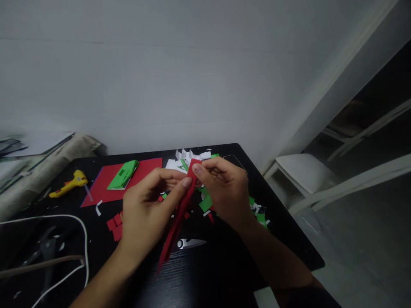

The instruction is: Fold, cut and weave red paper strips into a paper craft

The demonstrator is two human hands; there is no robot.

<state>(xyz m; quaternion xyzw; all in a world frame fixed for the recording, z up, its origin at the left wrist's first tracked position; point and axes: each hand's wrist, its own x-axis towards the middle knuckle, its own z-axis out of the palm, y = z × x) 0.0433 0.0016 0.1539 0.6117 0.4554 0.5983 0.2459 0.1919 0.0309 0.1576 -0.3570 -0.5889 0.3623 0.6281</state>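
Observation:
A long folded strip of red paper (180, 214) slants between my two hands above the black table. My left hand (150, 201) pinches it near its upper part, thumb on top. At the upper end, my right hand (223, 188) grips the same strip between thumb and fingers. The lower end hangs free and its layers stand slightly apart. Beneath it lies a pair of scissors (192, 243), of which a pointed metal blade shows. Small red paper pieces (116, 226) lie beside my left wrist, and green paper scraps (206, 203) lie beneath my right hand.
A yellow glue gun (69, 185) lies at the left, near a red sheet (105, 177) bearing folded green paper (123, 175). White scraps (183, 156) are heaped at the back. A white cable (84, 231) loops at the left. A white chair (298, 171) stands to the right.

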